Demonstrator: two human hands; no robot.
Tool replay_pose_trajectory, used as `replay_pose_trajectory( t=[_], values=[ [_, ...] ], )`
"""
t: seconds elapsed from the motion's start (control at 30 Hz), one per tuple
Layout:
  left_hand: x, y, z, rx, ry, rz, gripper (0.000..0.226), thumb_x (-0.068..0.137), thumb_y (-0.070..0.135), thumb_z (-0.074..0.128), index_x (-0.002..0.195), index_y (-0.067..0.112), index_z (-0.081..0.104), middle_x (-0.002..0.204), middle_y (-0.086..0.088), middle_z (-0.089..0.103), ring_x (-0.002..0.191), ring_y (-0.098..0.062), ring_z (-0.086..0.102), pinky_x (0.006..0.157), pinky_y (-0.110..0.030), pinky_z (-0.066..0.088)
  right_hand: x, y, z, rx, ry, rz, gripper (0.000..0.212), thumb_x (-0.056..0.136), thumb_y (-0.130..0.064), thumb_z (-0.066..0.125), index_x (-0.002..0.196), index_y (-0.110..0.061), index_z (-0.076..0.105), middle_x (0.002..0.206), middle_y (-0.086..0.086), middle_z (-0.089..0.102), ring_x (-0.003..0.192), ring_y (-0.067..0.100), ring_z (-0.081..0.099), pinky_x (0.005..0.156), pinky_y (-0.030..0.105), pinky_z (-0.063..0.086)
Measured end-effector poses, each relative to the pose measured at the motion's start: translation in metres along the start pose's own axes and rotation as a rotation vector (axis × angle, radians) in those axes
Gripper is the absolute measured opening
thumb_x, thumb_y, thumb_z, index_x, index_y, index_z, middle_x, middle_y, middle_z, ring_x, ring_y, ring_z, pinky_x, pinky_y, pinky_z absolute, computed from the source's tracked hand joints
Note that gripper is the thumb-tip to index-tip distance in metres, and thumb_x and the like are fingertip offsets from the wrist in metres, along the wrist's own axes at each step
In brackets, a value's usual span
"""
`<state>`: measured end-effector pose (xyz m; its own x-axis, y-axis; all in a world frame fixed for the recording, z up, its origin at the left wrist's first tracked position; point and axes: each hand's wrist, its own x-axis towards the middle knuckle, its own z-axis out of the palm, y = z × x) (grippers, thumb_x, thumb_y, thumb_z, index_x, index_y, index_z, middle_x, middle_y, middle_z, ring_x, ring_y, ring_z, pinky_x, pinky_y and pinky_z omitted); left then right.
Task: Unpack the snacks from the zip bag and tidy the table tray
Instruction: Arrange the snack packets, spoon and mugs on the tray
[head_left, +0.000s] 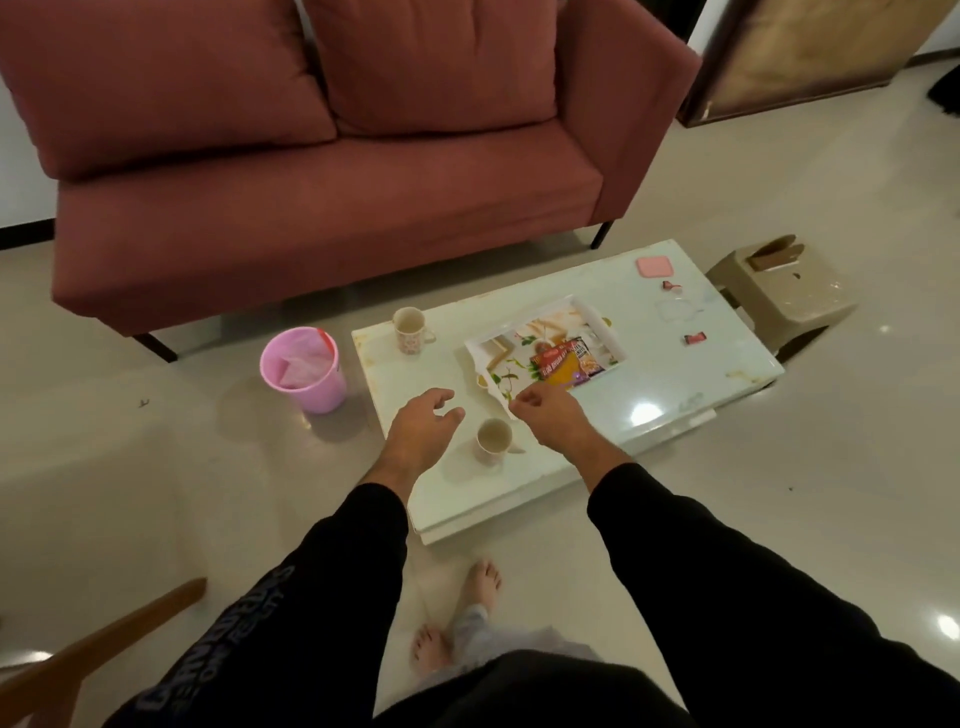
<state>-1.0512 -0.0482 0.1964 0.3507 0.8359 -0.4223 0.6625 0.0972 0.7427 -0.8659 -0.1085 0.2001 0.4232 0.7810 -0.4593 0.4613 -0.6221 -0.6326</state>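
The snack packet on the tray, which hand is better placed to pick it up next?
Probably the right hand. It is already at the tray's near corner, just below the snack packet. The left hand hovers open over bare table beside the near cup, farther off.

Hardly any lettering could be read with certainty. The red-and-orange snack packet lying on the printed tray carried a band of pale capital letters across its red upper part and a block of small print on its dark right-hand panel, but both were too blurred and too small to make out. The person's black left sleeve bore large grey block lettering running along the forearm with a smaller line beneath it, seen upside down and creased; only something like "OF REALITY" could be guessed in the smaller line.
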Motion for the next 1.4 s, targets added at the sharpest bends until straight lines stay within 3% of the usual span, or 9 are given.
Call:
replay_pose_trajectory(
  t=[0.2, 0.47, 0.63, 0.83, 0.97, 1.17, 1.4],
  values=[
    [-0.033, 0.005, 0.044, -0.012, -0.045, 0.018, 0.042, 0.096, 0.031, 0.056, 0.135, 0.017, 0.053, 0.137, -0.006, 0.055, 0.125, -0.020, 0.052, 0.100, -0.030, 0.038, -0.028, 0.054, -0.027, -0.051, 0.009, 0.066, 0.030, 0.089, -0.037, 0.063, 0.108, -0.013, 0.063, 0.107, 0.006, 0.064, 0.095, 0.023, 0.060, 0.088, 0.042, 0.055],
    [-0.027, 0.035, 0.096, -0.105, 0.034, -0.049, 0.041, 0.096, 0.030, 0.055, 0.134, 0.016, 0.054, 0.132, -0.006, 0.057, 0.113, -0.016, 0.053, 0.090, -0.025, 0.038, -0.019, 0.107, -0.081, -0.074, -0.056, 0.055, 0.035, 0.090, -0.035, 0.063, 0.116, -0.011, 0.062, 0.118, 0.010, 0.064, 0.102, 0.025, 0.062, 0.092, 0.044, 0.054],
    [-0.009, 0.077, 0.153, -0.164, 0.041, -0.122, 0.040, 0.094, 0.030, 0.057, 0.131, 0.016, 0.056, 0.125, -0.008, 0.060, 0.110, -0.024, 0.059, 0.094, -0.041, 0.052, 0.017, 0.142, -0.136, -0.068, -0.092, 0.035, 0.034, 0.091, -0.035, 0.063, 0.116, -0.012, 0.061, 0.119, 0.008, 0.063, 0.100, 0.023, 0.061, 0.092, 0.043, 0.054],
    [0.022, 0.110, 0.189, -0.210, 0.045, -0.178, 0.036, 0.093, 0.030, 0.059, 0.127, 0.017, 0.058, 0.112, -0.002, 0.061, 0.108, -0.022, 0.060, 0.093, -0.042, 0.053, 0.063, 0.161, -0.160, -0.007, -0.131, 0.070, 0.028, 0.089, -0.034, 0.064, 0.108, -0.014, 0.063, 0.110, 0.005, 0.064, 0.102, 0.024, 0.061, 0.091, 0.047, 0.055],
    [0.068, 0.109, 0.189, -0.228, 0.058, -0.233, 0.035, 0.092, 0.032, 0.060, 0.125, 0.019, 0.059, 0.104, 0.002, 0.060, 0.108, -0.023, 0.060, 0.095, -0.047, 0.051, 0.102, 0.158, -0.159, -0.007, -0.161, 0.094, 0.028, 0.088, -0.032, 0.063, 0.109, -0.014, 0.063, 0.104, 0.002, 0.064, 0.100, 0.024, 0.062, 0.089, 0.047, 0.055],
    [0.149, 0.093, 0.199, -0.293, 0.050, -0.275, 0.033, 0.091, 0.033, 0.060, 0.122, 0.020, 0.060, 0.111, -0.004, 0.066, 0.108, -0.023, 0.061, 0.096, -0.050, 0.050, 0.172, 0.165, -0.143, 0.001, -0.118, 0.144, 0.023, 0.086, -0.026, 0.065, 0.106, -0.015, 0.064, 0.099, 0.003, 0.067, 0.098, 0.025, 0.065, 0.087, 0.049, 0.056],
    [0.252, 0.056, 0.242, -0.384, 0.024, -0.356, 0.032, 0.090, 0.032, 0.060, 0.120, 0.021, 0.060, 0.109, -0.004, 0.065, 0.108, -0.024, 0.062, 0.097, -0.050, 0.050, 0.298, 0.196, -0.098, -0.039, -0.110, 0.163, 0.012, 0.082, -0.013, 0.062, 0.092, -0.020, 0.061, 0.098, 0.007, 0.070, 0.095, 0.029, 0.067, 0.083, 0.050, 0.057]
  ],
)
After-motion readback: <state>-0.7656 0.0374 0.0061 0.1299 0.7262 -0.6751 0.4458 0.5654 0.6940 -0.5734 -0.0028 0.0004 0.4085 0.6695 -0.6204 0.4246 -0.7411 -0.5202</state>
